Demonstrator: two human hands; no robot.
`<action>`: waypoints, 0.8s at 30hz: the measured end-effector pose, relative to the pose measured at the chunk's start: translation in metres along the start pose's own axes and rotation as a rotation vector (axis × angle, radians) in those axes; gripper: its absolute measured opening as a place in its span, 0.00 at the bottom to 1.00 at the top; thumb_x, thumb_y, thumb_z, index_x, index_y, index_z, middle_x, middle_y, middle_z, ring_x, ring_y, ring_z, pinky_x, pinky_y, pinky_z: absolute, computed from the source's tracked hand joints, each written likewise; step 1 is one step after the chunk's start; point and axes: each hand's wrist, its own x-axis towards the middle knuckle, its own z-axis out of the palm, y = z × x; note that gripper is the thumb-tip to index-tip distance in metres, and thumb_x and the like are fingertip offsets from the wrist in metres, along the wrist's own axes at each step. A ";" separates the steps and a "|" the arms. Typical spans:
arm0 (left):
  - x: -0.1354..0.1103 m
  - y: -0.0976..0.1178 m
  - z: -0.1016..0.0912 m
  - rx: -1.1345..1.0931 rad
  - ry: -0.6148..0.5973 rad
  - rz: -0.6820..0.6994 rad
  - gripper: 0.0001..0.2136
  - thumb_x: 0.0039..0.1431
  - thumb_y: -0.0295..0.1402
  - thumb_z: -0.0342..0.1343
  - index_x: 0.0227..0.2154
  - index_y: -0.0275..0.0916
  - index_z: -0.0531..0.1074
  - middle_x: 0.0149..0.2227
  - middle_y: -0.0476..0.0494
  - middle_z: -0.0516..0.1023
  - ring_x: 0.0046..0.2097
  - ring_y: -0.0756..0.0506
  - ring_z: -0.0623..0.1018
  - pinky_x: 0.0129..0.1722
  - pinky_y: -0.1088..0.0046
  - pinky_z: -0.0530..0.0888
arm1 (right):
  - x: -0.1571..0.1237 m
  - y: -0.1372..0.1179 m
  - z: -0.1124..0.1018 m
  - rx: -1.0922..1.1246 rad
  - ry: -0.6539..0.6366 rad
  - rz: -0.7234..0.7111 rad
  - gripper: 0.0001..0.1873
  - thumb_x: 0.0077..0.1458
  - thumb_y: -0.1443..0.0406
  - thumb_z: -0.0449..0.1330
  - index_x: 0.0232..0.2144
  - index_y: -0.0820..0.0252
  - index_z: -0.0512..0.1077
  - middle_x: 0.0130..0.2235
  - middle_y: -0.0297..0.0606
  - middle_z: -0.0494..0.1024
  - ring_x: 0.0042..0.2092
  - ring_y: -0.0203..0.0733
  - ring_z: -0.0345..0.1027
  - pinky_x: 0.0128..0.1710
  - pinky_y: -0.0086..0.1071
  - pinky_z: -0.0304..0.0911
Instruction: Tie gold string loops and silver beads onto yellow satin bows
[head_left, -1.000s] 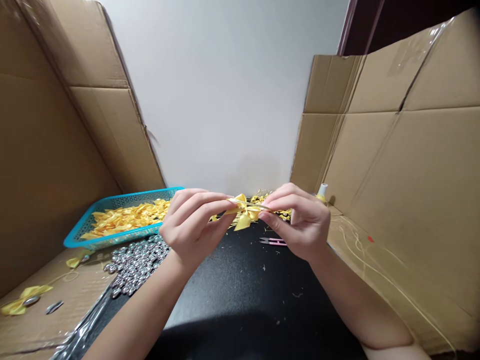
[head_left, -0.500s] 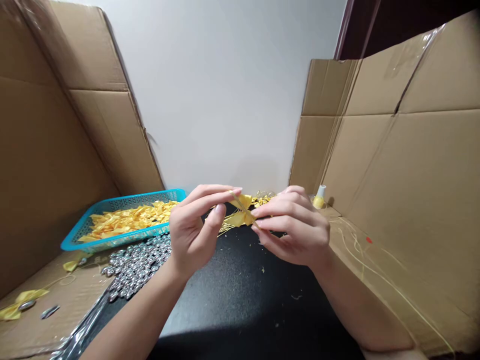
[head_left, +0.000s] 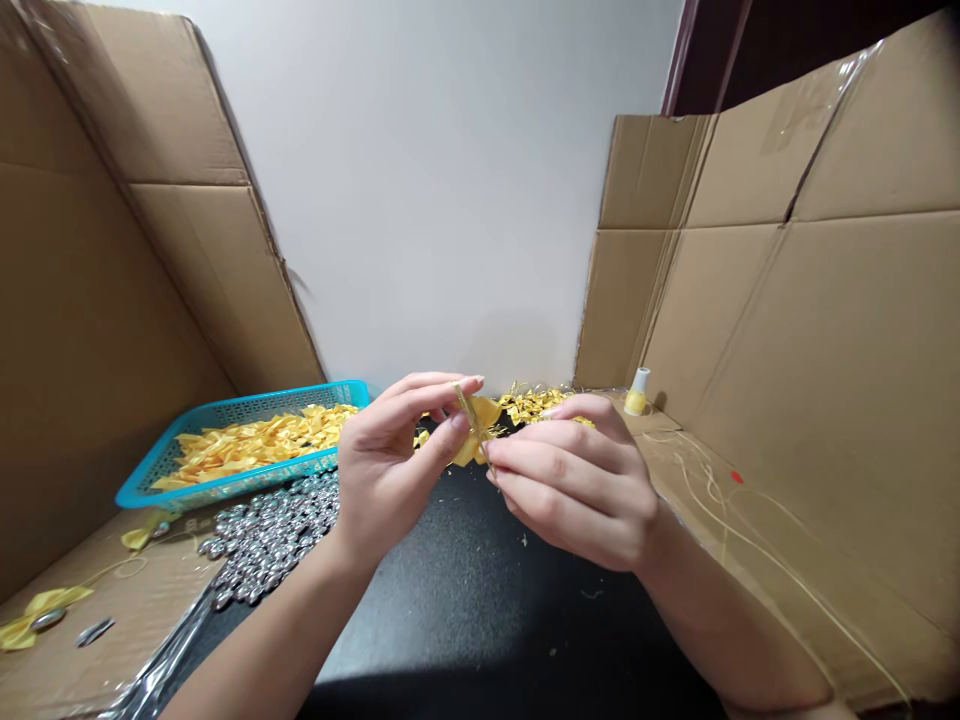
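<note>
A small yellow ribbon bow (head_left: 487, 411) is up between both hands over the black tabletop. A narrow gold cord (head_left: 466, 408) crosses the front of the bow. My left hand (head_left: 391, 455) pinches the bow and cord between thumb and fingers. From the right, my right hand (head_left: 585, 480) closes thumb and fingertips on the cord's lower end, close against the bow. The back of the bow is partly hidden by my fingers. Behind the hands lies a pile of yellow bows with gold ties (head_left: 529, 403).
At left stands a blue plastic basket (head_left: 131, 490) of yellow bows. Silvery beads (head_left: 262, 540) are heaped in front of it. Cardboard panels (head_left: 847, 330) wall both sides. A white-topped small bottle (head_left: 637, 390) and loose pale thread (head_left: 780, 560) are at right.
My right hand has moved slightly left and down, closer to my left hand. The bow and cord have turned more upright, and my left thumb has pressed onto them.
</note>
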 end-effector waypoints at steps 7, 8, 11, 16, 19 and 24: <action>0.000 0.004 0.003 -0.018 0.031 -0.038 0.08 0.55 0.27 0.61 0.36 0.47 0.80 0.38 0.48 0.81 0.37 0.52 0.77 0.34 0.77 0.75 | -0.002 0.000 0.001 0.064 -0.011 0.065 0.07 0.54 0.73 0.60 0.29 0.56 0.68 0.35 0.31 0.81 0.33 0.32 0.71 0.43 0.34 0.63; 0.000 0.005 0.004 -0.013 0.040 -0.046 0.07 0.55 0.28 0.61 0.35 0.46 0.80 0.38 0.47 0.81 0.36 0.52 0.77 0.33 0.77 0.75 | -0.002 0.001 0.001 0.099 -0.012 0.096 0.07 0.55 0.73 0.59 0.30 0.56 0.68 0.35 0.31 0.81 0.32 0.32 0.71 0.42 0.34 0.63; 0.000 0.007 0.004 0.015 0.071 -0.079 0.05 0.54 0.28 0.62 0.33 0.45 0.80 0.35 0.47 0.81 0.33 0.52 0.77 0.32 0.76 0.75 | -0.002 0.005 0.003 0.276 -0.010 0.211 0.06 0.59 0.72 0.56 0.34 0.55 0.66 0.35 0.31 0.81 0.33 0.32 0.72 0.41 0.34 0.63; -0.001 0.007 0.004 0.038 0.129 -0.121 0.05 0.53 0.27 0.62 0.29 0.44 0.80 0.32 0.49 0.81 0.33 0.51 0.78 0.31 0.77 0.74 | -0.006 0.009 0.009 0.563 0.072 0.383 0.06 0.58 0.71 0.57 0.36 0.55 0.66 0.34 0.33 0.79 0.34 0.35 0.73 0.37 0.35 0.65; -0.001 0.008 0.003 0.036 0.146 -0.133 0.05 0.53 0.26 0.62 0.29 0.45 0.80 0.31 0.50 0.81 0.32 0.52 0.78 0.30 0.79 0.73 | -0.008 0.008 0.013 0.660 0.102 0.480 0.07 0.57 0.72 0.59 0.35 0.55 0.67 0.33 0.34 0.78 0.35 0.36 0.73 0.37 0.36 0.67; -0.001 0.010 0.002 0.065 0.144 -0.185 0.04 0.52 0.28 0.63 0.29 0.44 0.81 0.30 0.50 0.81 0.30 0.53 0.76 0.28 0.80 0.72 | -0.012 0.004 0.017 0.810 0.164 0.632 0.06 0.57 0.71 0.60 0.34 0.55 0.68 0.35 0.34 0.77 0.35 0.34 0.72 0.32 0.31 0.70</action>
